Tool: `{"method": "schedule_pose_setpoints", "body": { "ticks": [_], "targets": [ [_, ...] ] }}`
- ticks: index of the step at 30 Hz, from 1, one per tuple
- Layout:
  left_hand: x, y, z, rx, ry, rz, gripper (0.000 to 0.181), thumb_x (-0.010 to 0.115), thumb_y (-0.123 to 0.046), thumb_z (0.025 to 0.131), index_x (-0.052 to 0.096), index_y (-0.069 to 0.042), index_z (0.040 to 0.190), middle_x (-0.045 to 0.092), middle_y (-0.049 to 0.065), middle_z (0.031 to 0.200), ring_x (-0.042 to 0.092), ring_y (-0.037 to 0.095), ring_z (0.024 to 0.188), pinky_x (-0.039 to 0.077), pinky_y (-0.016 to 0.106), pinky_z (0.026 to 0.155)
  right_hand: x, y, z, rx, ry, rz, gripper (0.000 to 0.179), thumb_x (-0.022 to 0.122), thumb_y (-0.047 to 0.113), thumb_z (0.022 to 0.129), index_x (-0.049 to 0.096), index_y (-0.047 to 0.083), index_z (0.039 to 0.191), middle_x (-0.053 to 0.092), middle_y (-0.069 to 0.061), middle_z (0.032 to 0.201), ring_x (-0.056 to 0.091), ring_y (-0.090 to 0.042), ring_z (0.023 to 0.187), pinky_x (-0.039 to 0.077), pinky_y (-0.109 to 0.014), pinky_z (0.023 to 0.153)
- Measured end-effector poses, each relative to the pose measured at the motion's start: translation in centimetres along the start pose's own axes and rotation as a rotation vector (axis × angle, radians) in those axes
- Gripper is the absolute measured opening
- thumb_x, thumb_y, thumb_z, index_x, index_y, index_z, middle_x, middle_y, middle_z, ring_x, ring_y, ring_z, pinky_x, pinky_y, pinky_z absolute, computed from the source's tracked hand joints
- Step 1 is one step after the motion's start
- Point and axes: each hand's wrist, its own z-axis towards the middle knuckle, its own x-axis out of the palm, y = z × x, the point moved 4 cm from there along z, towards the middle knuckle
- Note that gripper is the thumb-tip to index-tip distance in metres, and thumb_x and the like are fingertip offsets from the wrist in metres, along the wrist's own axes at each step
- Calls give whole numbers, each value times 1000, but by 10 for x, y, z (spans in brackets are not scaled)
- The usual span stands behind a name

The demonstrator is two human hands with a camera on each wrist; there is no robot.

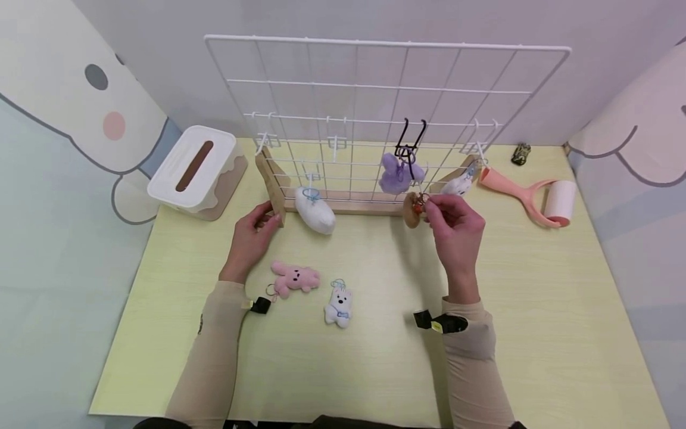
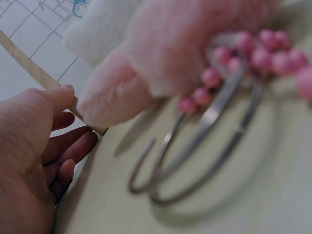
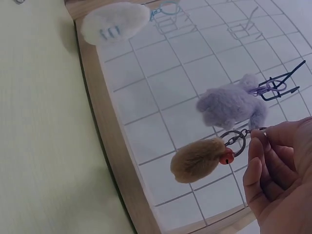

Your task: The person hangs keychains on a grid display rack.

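Observation:
My right hand (image 1: pixel 457 229) pinches the metal ring of a brown plush keychain (image 3: pixel 197 160) between thumb and fingertips. A red bell (image 3: pixel 226 156) hangs by that ring. The keychain is at the lower front of a white wire grid rack (image 1: pixel 375 89), just under a purple plush keychain (image 1: pixel 396 176) on a black hook (image 1: pixel 409 143). At the rack's left end, my left hand (image 1: pixel 252 237) grips the wooden foot (image 1: pixel 272 185) with thumb and fingers. Nearest to that hand on the table lie a pink plush keychain (image 1: pixel 296 278) and a white bear keychain (image 1: pixel 339 305).
White plush keychains hang on the rack, one at left (image 1: pixel 315 211) and one at right (image 1: pixel 457 183). A tissue box (image 1: pixel 195 170) stands left of the rack. To the right lie a pink lint roller (image 1: pixel 530 196) and a small dark patterned object (image 1: pixel 521 154) whose kind is unclear.

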Motion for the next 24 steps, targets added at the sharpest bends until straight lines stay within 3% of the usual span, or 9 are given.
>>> {"method": "schedule_pose_setpoints", "body": {
  "ticks": [5, 8, 11, 13, 17, 24],
  "targets": [
    [0, 1, 0, -5, 2, -1, 46, 68, -33, 105, 65, -10, 144, 72, 15, 119, 62, 16, 93, 46, 22, 79, 1, -16, -1, 91, -15, 39, 13, 75, 2, 94, 75, -10, 98, 74, 2, 82, 65, -14, 63, 52, -20, 58],
    [0, 1, 0, -6, 1, -4, 46, 68, -33, 104, 65, -10, 144, 73, 15, 118, 62, 15, 93, 46, 22, 79, 2, -26, -4, 128, -20, 60, 4, 74, 0, 93, 77, -2, 94, 74, 3, 80, 64, -12, 62, 52, -20, 59],
    [0, 2, 0, -4, 0, -8, 46, 68, -33, 104, 65, -11, 144, 73, 15, 117, 62, 15, 92, 46, 21, 79, 4, -33, -8, 148, -12, 68, 7, 74, -1, 93, 79, 4, 91, 73, 4, 80, 64, -10, 63, 53, -20, 59],
    [0, 3, 0, -2, 1, -12, 46, 68, -33, 105, 65, -11, 145, 73, 16, 116, 62, 16, 93, 46, 22, 79, 5, -37, -11, 157, -2, 62, 4, 74, 1, 93, 78, 0, 92, 73, 5, 79, 64, -9, 62, 53, -20, 59],
    [0, 3, 0, -4, 3, -10, 46, 68, -35, 104, 65, -12, 145, 73, 15, 117, 62, 17, 93, 46, 22, 78, 9, -42, -18, 184, 23, 38, 14, 74, 4, 93, 75, -9, 98, 73, 6, 77, 64, -7, 62, 53, -20, 59],
    [0, 3, 1, -2, -3, -5, 47, 68, -37, 104, 66, -12, 144, 73, 15, 114, 61, 17, 93, 46, 23, 78, 22, -52, -33, 231, 113, 12, 13, 73, 3, 94, 73, -9, 98, 74, 6, 78, 65, -8, 64, 54, -20, 61]
  ]
}}
